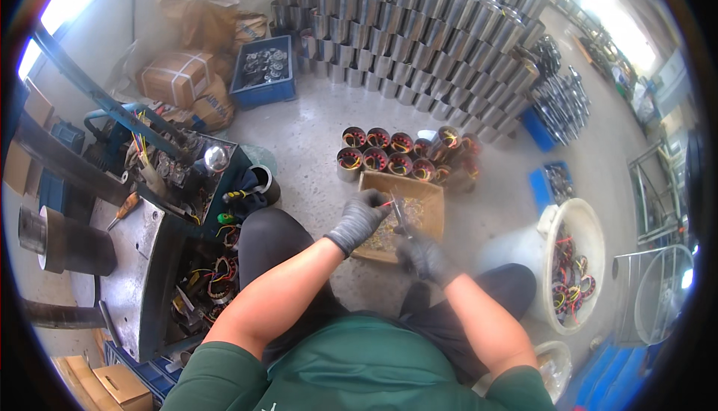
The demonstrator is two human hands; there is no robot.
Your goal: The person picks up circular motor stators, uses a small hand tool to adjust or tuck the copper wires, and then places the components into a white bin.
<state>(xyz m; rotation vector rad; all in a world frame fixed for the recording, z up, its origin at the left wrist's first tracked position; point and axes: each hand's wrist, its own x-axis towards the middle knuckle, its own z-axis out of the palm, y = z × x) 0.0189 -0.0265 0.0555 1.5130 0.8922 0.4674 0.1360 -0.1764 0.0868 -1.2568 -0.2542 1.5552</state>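
My left hand (365, 217), in a grey glove, is closed with its fingertips pinching red wire (387, 204) above the cardboard box (438, 213). My right hand (425, 255), also gloved, grips a slim metal hand tool like wire cutters (399, 215); its jaws point up beside the wire, and motion blurs the hand slightly. Loose wire scraps (411, 224) in yellow and other colours lie in the box. Just beyond the box stand several metal cylinders with wound stators (375, 160) inside, red and yellow wires showing.
Stacked steel cylinders (404, 33) line the back. A blue crate of metal parts (262, 93) stands at back left. To my left is a machine table (138, 261) with a screwdriver (124, 209). On my right stands a white bucket (546, 261) holding wound coils.
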